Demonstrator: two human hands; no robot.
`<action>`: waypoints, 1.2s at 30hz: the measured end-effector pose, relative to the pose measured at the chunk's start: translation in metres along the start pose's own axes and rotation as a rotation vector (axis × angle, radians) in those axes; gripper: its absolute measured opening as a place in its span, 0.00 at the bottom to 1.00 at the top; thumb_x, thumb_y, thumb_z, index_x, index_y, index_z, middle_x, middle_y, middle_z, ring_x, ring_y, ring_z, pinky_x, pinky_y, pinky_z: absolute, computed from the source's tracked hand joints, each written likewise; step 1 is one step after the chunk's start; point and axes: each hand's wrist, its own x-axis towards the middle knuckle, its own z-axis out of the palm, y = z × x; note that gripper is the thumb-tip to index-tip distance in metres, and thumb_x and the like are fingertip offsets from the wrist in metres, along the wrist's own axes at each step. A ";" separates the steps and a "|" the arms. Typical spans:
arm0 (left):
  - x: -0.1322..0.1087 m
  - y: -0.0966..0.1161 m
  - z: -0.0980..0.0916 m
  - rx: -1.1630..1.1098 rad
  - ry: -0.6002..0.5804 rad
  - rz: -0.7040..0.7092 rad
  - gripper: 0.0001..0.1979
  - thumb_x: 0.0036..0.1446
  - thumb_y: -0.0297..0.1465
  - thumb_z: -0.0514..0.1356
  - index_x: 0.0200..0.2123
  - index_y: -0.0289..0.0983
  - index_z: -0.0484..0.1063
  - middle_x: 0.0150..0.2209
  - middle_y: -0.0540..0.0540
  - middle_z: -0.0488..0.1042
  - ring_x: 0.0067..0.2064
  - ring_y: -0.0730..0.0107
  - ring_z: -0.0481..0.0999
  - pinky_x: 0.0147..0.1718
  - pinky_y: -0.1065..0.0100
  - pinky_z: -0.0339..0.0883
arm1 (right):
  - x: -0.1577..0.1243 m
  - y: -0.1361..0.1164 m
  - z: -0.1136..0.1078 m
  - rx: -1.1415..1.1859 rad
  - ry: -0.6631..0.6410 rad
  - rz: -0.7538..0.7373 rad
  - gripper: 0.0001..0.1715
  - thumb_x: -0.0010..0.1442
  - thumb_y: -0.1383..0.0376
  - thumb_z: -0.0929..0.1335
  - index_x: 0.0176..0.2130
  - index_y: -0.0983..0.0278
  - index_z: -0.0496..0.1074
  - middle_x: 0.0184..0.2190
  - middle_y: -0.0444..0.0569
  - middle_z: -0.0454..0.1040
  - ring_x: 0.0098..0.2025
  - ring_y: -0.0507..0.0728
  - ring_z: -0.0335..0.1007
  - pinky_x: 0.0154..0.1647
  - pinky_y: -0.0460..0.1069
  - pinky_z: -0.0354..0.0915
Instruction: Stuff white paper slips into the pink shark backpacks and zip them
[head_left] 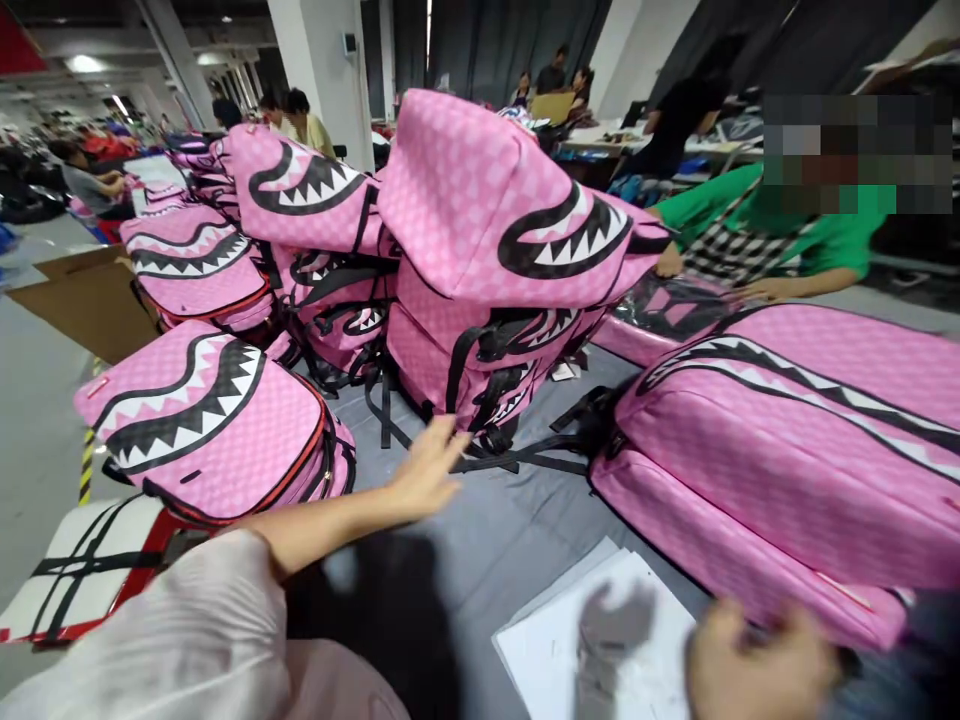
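Note:
My left hand (429, 470) reaches across the grey table with fingers stretched out and holding nothing visible. Its fingertips are beside the black straps (487, 462) at the foot of a tall stack of pink checked backpacks (457, 210) with black-and-white shark-mouth prints. At the bottom right, my right hand (757, 660) is smeared by motion, with its fingers bent, close to the lower edge of a large pink backpack (780, 430) lying on its side. Whether it grips anything cannot be made out. White paper sheets (540, 650) lie between my hands.
Another pink backpack (202, 410) lies at the left, above a white-and-red piece with black straps (90, 560). An open cardboard box (82, 300) stands behind. Across the table a person in a green top (832, 240) has both hands near a clear-wrapped pink bag (667, 305).

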 end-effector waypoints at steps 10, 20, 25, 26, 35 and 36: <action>-0.230 -0.120 -0.151 0.440 -0.082 -0.727 0.22 0.60 0.25 0.54 0.56 0.25 0.74 0.50 0.25 0.79 0.52 0.43 0.80 0.49 0.54 0.72 | -0.278 -0.102 0.118 0.352 -0.752 0.004 0.28 0.56 0.44 0.65 0.40 0.59 0.83 0.43 0.55 0.84 0.47 0.70 0.81 0.57 0.61 0.72; -0.259 -0.079 -0.321 -0.009 0.496 -0.320 0.15 0.65 0.37 0.56 0.37 0.36 0.81 0.29 0.44 0.80 0.31 0.63 0.77 0.32 0.68 0.63 | -0.323 -0.188 0.135 0.699 -0.612 0.290 0.48 0.48 0.31 0.71 0.56 0.58 0.75 0.53 0.57 0.79 0.53 0.67 0.78 0.47 0.58 0.75; -0.281 -0.035 -0.349 -0.400 0.595 0.141 0.18 0.61 0.39 0.61 0.22 0.35 0.70 0.19 0.54 0.63 0.21 0.78 0.60 0.22 0.74 0.53 | -0.339 -0.202 0.084 0.964 -0.449 0.401 0.45 0.51 0.32 0.69 0.56 0.56 0.73 0.52 0.53 0.80 0.51 0.64 0.78 0.43 0.56 0.74; -0.278 -0.028 -0.351 -0.452 0.577 0.202 0.18 0.60 0.38 0.63 0.21 0.35 0.68 0.18 0.55 0.60 0.20 0.79 0.57 0.21 0.75 0.52 | -0.344 -0.202 0.068 0.993 -0.375 0.401 0.43 0.52 0.33 0.69 0.55 0.57 0.74 0.52 0.52 0.81 0.51 0.64 0.78 0.43 0.55 0.74; -0.203 0.042 -0.294 -0.688 0.134 0.385 0.14 0.53 0.38 0.64 0.22 0.35 0.70 0.18 0.54 0.62 0.20 0.78 0.60 0.19 0.75 0.55 | -0.447 -0.153 -0.023 1.069 0.080 0.519 0.33 0.56 0.41 0.71 0.49 0.60 0.77 0.44 0.51 0.82 0.47 0.63 0.78 0.47 0.56 0.73; -0.197 0.050 -0.280 -0.687 0.057 0.400 0.14 0.53 0.38 0.64 0.22 0.35 0.71 0.19 0.54 0.63 0.20 0.77 0.61 0.19 0.75 0.57 | -0.460 -0.146 -0.020 1.074 0.116 0.563 0.33 0.56 0.39 0.71 0.49 0.60 0.76 0.41 0.50 0.82 0.45 0.63 0.78 0.44 0.56 0.74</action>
